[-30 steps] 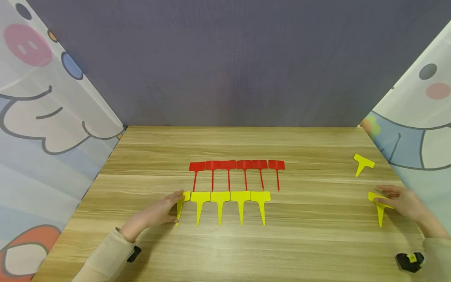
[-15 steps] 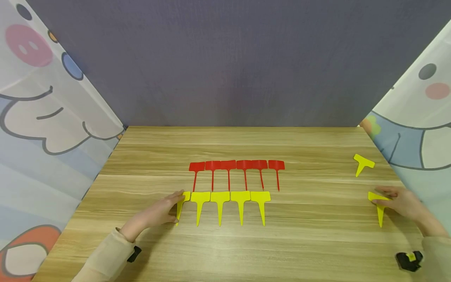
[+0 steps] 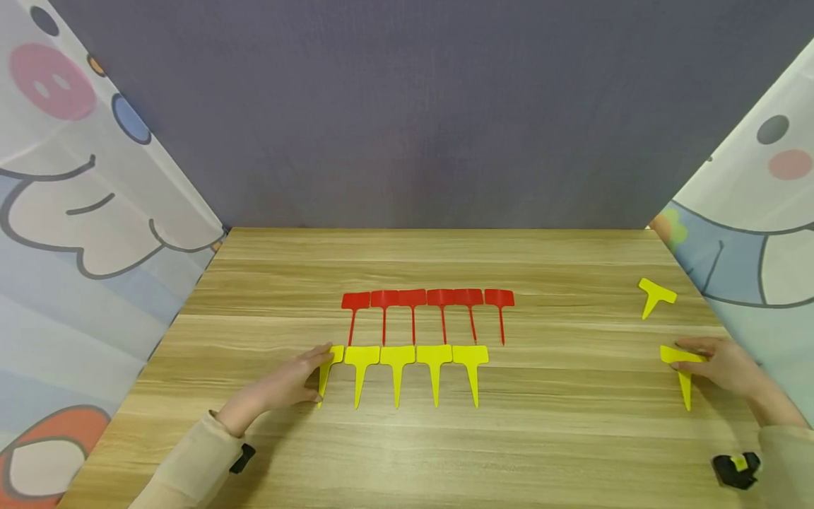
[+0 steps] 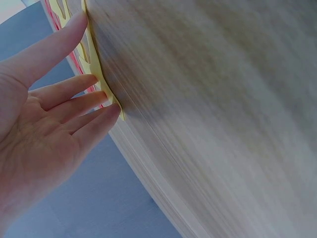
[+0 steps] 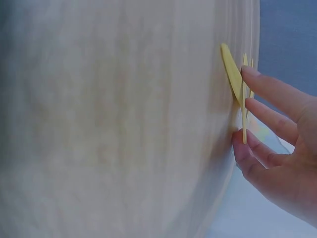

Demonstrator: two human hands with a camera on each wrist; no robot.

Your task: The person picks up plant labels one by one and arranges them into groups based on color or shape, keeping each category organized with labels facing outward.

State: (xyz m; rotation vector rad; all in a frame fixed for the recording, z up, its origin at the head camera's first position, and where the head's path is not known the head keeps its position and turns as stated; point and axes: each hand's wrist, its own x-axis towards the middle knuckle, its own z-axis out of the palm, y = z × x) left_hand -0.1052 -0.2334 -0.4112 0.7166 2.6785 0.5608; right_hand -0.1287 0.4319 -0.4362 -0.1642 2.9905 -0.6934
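Several yellow T-shaped plant labels lie side by side in a row, such as the second from the left (image 3: 362,355) in the head view. My left hand (image 3: 289,385) rests on the leftmost yellow plant label (image 3: 335,353), its fingertips at the head and the thumb near the pointed tip. In the left wrist view, the fingers (image 4: 81,106) are extended along that label's edge. At the right of the table, my right hand (image 3: 728,364) pinches another yellow plant label (image 3: 685,385) by its head. The right wrist view shows this label (image 5: 230,69) between the fingertips.
A row of several red plant labels (image 3: 413,297) lies just behind the yellow row. One loose yellow plant label (image 3: 655,295) lies tilted at the back right. A grey panel (image 3: 407,113) stands behind the wooden table (image 3: 407,452); printed fabric (image 3: 38,311) hangs at both sides.
The right hand's yellow label has shifted slightly left, and its stem has turned a little. My left hand and both rows have stayed put.
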